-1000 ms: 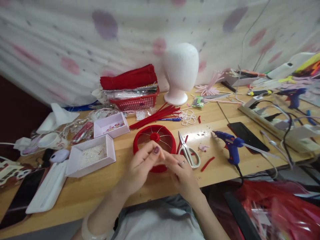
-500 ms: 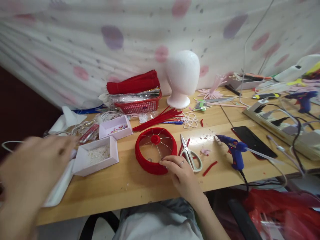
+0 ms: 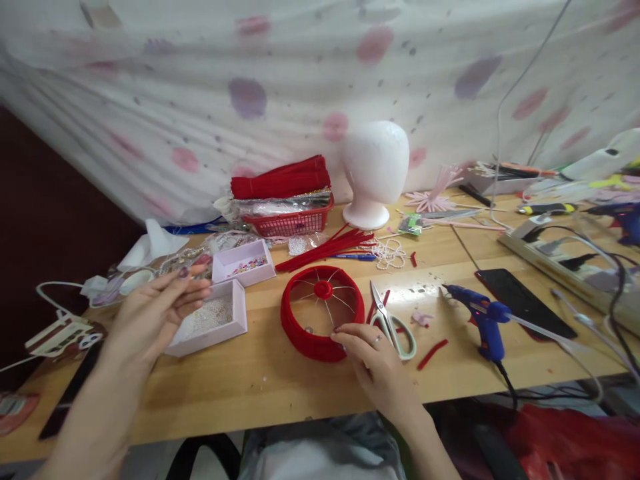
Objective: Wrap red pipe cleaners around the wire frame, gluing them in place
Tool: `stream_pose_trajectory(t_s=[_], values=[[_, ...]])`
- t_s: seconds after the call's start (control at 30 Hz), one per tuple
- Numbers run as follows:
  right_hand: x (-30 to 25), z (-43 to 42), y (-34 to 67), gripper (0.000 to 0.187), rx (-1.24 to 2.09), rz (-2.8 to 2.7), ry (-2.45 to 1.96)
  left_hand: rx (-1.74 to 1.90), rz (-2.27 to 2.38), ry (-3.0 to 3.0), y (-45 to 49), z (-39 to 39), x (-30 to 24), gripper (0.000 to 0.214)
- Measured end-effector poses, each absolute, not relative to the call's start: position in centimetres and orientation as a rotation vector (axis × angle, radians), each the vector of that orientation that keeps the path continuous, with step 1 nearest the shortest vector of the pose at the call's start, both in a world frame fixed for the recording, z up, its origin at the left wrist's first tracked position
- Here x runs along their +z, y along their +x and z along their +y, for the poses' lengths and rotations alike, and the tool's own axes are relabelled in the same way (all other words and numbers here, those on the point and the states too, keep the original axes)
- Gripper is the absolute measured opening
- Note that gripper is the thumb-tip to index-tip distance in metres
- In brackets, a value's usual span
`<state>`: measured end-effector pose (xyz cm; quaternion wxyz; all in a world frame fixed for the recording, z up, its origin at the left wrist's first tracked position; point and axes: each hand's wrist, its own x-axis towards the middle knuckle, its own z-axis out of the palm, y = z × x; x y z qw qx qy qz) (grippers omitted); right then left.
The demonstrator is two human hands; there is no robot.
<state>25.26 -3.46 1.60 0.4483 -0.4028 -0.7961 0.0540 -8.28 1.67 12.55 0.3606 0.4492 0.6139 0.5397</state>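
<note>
A round red fuzzy ring frame point(image 3: 293, 330), with thin wire spokes meeting at a red centre, rests on the table. My right hand point(image 3: 377, 357) pinches its near right rim between thumb and fingers. My left hand point(image 3: 160, 307) is raised over a white box point(image 3: 240, 310) of tiny pale beads, its fingers loosely bent and apart, with nothing visible in them. Behind that box is another white box point(image 3: 267, 257) with colourful gems. Scissors point(image 3: 393, 327) with pale handles lie just beyond my right hand, beside a short red fuzzy stem point(image 3: 433, 354).
A blue glue gun point(image 3: 483, 317) and a black phone point(image 3: 525, 303) lie to the right, near a power strip point(image 3: 555, 270) with cables. At the back stand a white foam head point(image 3: 376, 163) and a red basket point(image 3: 295, 223). Red stems point(image 3: 327, 250) lie before the basket.
My left hand has moved right, from the table's left side to over the bead box. The view has shifted slightly. My right hand stays on the frame's rim.
</note>
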Motion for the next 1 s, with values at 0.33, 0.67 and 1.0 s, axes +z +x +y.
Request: stream_pose_trajectory(t_s=[0.33, 0.67, 1.0], values=[[1.3, -2.9, 26.0, 0.032, 0.086, -1.979, -0.954, 1.455, 1.26, 0.807, -5.6, 2.5, 12.2, 0.042], [1.4, -3.2, 26.4, 0.021, 0.088, -1.96, -0.97, 1.437, 1.194, 0.818, -4.8, 3.1, 10.9, 0.02], [2.1, -3.5, 26.4, 0.019, -0.009, -1.941, -0.977, 1.43, 1.214, 0.82, -5.3, 2.8, 10.5, 0.02]])
